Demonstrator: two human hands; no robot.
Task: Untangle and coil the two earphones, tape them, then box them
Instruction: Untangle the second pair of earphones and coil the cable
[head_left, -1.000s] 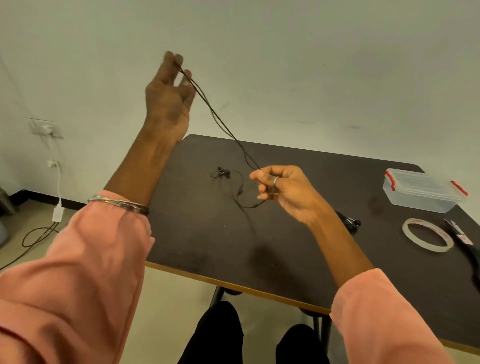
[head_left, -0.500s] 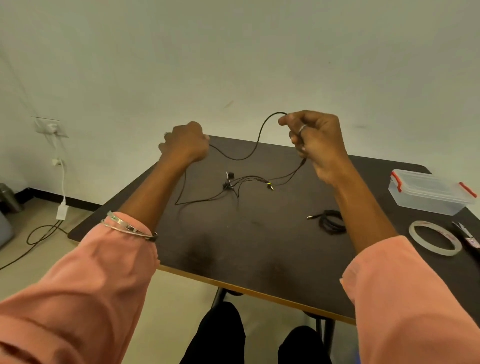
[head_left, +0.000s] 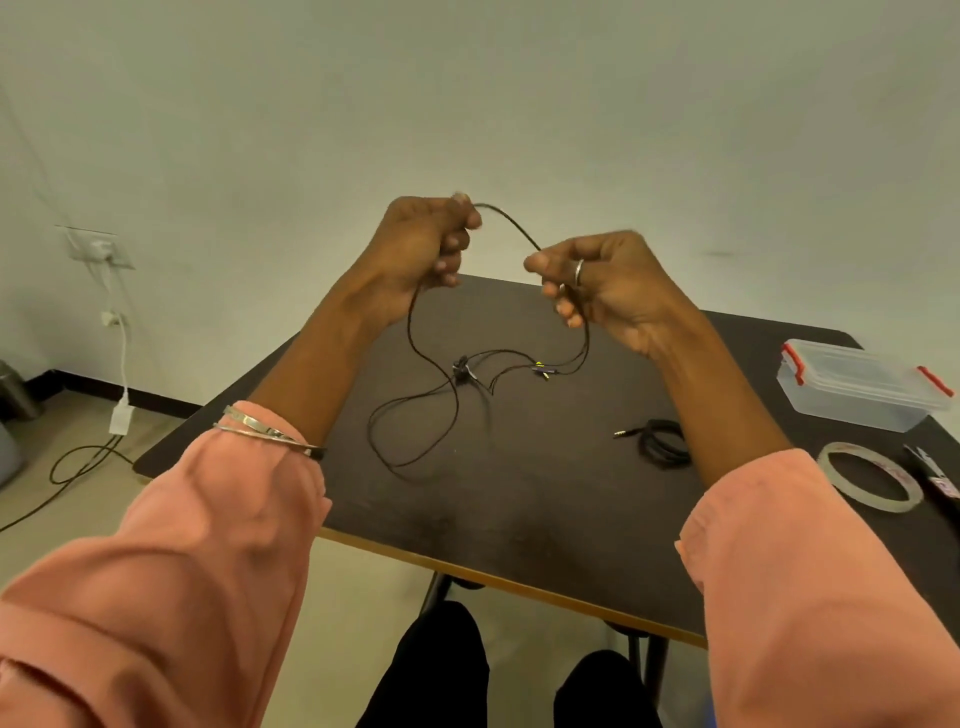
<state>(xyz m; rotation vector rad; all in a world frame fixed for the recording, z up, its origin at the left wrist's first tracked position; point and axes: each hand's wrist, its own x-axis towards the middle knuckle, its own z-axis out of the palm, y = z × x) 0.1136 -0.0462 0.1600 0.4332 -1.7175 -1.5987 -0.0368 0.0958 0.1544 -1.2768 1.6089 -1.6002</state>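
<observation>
A thin black earphone cable (head_left: 511, 227) arches between my two raised hands above the dark table (head_left: 519, 493). My left hand (head_left: 423, 244) is closed on one part of it, my right hand (head_left: 597, 280) pinches another. From both hands the cable hangs down to the table, where its buds and remote (head_left: 462, 371) lie in loose loops. A second earphone (head_left: 662, 441) lies coiled on the table to the right, its jack plug pointing left. A roll of clear tape (head_left: 867, 475) and a clear plastic box (head_left: 857, 384) with red clips sit at the right.
A dark tool, perhaps scissors (head_left: 935, 473), lies at the table's right edge beside the tape. A wall socket with a white charger and cables (head_left: 117, 410) is at the left, on the floor. My knees are under the table's near edge.
My left hand came down from high up and moved right; my right hand rose from the table. Both now hold the cable close together at the same height.
</observation>
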